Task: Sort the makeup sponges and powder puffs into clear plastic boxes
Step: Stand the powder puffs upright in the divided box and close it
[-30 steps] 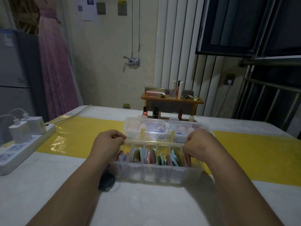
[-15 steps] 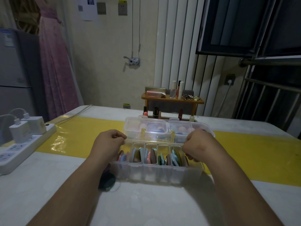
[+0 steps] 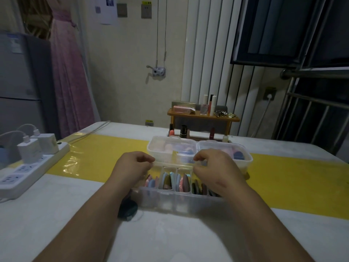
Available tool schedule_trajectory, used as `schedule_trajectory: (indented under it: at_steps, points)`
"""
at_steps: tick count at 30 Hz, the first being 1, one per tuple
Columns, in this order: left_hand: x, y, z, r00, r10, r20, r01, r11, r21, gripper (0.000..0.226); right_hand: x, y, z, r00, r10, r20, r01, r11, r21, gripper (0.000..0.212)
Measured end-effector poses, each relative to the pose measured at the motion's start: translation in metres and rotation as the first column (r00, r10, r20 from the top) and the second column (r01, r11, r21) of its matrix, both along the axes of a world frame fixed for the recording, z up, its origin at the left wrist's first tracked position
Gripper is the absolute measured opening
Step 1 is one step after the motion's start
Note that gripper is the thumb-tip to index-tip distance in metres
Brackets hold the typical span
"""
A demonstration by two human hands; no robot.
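Clear divided box (image 3: 179, 202) sits on the table (image 3: 47, 214), with puffs (image 3: 184, 181) upright in its compartments. Left hand (image 3: 132, 167) and right hand (image 3: 217, 171), fingers curled, pinch its far rim. Rear boxes (image 3: 164, 146) stand just behind.

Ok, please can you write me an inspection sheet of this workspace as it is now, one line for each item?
Surface: table in white cloth, with a yellow glossy strip across it.
Job's things: clear plastic divided box, coloured flat puffs upright in its compartments; two clear plastic lidded boxes behind it, pink and blue items inside.
Clutter: dark round object left of the divided box.
Hands: left hand and right hand both pinch the divided box's far rim.
Cables: white power strip with two white chargers, cables plugged in.
Surroundings: small wooden shelf of cosmetics, pink dress, grey fridge, dark window.
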State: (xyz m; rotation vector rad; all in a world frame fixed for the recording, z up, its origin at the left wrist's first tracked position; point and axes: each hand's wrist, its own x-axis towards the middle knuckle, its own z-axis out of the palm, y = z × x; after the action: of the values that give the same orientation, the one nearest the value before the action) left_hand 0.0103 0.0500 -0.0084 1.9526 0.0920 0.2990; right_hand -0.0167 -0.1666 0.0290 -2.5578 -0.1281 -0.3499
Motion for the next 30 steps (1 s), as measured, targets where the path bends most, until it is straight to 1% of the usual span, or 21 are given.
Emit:
schedule_trajectory:
  at_steps: [3,6,7,9,11,12,13,14,16,17,18,20,22,24,25,27,30]
  points:
    - [-0.002,-0.005,-0.001,0.996,-0.082,0.017,0.082,0.996,0.026,0.01,0.0,0.004,-0.001,0.998,0.038,-0.043,-0.04,0.998,-0.055,0.029]
    - [-0.003,-0.003,0.003,0.987,-0.16,-0.021,0.16,0.987,-0.019,0.009,-0.001,0.003,-0.002,0.997,0.047,-0.056,-0.051,0.995,-0.085,0.025]
    - [-0.003,0.0,0.004,0.986,-0.165,-0.023,0.165,0.986,0.012,0.01,-0.001,0.003,-0.002,0.998,0.044,-0.055,-0.049,0.995,-0.092,0.024]
    - [-0.002,0.011,0.006,0.989,-0.142,-0.037,0.146,0.978,0.15,0.019,0.001,0.003,-0.003,0.998,0.038,-0.051,-0.043,0.994,-0.097,0.022]
    - [-0.001,0.022,0.008,0.989,-0.085,-0.12,0.114,0.958,0.265,0.032,0.002,0.002,-0.004,0.998,0.035,-0.05,-0.04,0.995,-0.089,0.02]
    - [0.0,0.028,0.008,0.984,-0.047,-0.172,0.1,0.945,0.311,0.034,0.002,0.002,-0.004,0.998,0.036,-0.048,-0.04,0.995,-0.087,0.019]
    - [0.001,0.032,0.009,0.976,-0.006,-0.217,0.087,0.926,0.367,0.032,0.002,0.002,-0.004,0.998,0.037,-0.045,-0.041,0.995,-0.088,0.018]
    - [0.002,0.037,0.008,0.969,0.033,-0.246,0.083,0.891,0.446,0.025,0.002,0.002,-0.005,0.998,0.038,-0.043,-0.041,0.996,-0.085,0.017]
    - [0.001,0.043,0.01,0.946,0.114,-0.303,0.108,0.772,0.627,0.007,0.002,0.002,-0.005,0.998,0.038,-0.044,-0.042,0.996,-0.074,0.017]
    - [-0.001,0.044,0.009,0.93,0.151,-0.336,0.136,0.707,0.694,0.016,0.003,0.003,-0.005,0.998,0.039,-0.044,-0.042,0.996,-0.073,0.017]
    - [-0.002,0.046,0.009,0.913,0.175,-0.369,0.168,0.662,0.731,0.029,0.002,0.004,-0.005,0.998,0.04,-0.043,-0.043,0.996,-0.074,0.017]
    - [-0.005,0.045,0.01,0.881,0.214,-0.422,0.221,0.602,0.767,0.054,0.003,0.004,-0.004,0.998,0.04,-0.038,-0.043,0.996,-0.082,0.018]
    - [-0.009,0.043,0.014,0.845,0.198,-0.497,0.314,0.568,0.76,0.074,0.003,0.004,-0.004,0.998,0.04,-0.04,-0.043,0.995,-0.088,0.018]
    - [-0.017,0.038,0.021,0.811,0.159,-0.563,0.42,0.511,0.75,0.084,0.002,0.004,-0.004,0.998,0.04,-0.038,-0.043,0.995,-0.094,0.018]
    - [-0.02,0.037,0.024,0.798,0.142,-0.586,0.461,0.482,0.745,0.084,0.002,0.004,-0.005,0.999,0.039,-0.034,-0.042,0.995,-0.095,0.018]
    - [-0.025,0.035,0.028,0.798,0.091,-0.596,0.499,0.454,0.738,0.073,0.002,0.003,-0.004,0.999,0.037,-0.03,-0.039,0.995,-0.096,0.018]
    - [-0.025,0.031,0.026,0.824,0.026,-0.566,0.48,0.498,0.722,0.053,0.003,0.004,-0.004,0.999,0.034,-0.035,-0.037,0.995,-0.098,0.018]
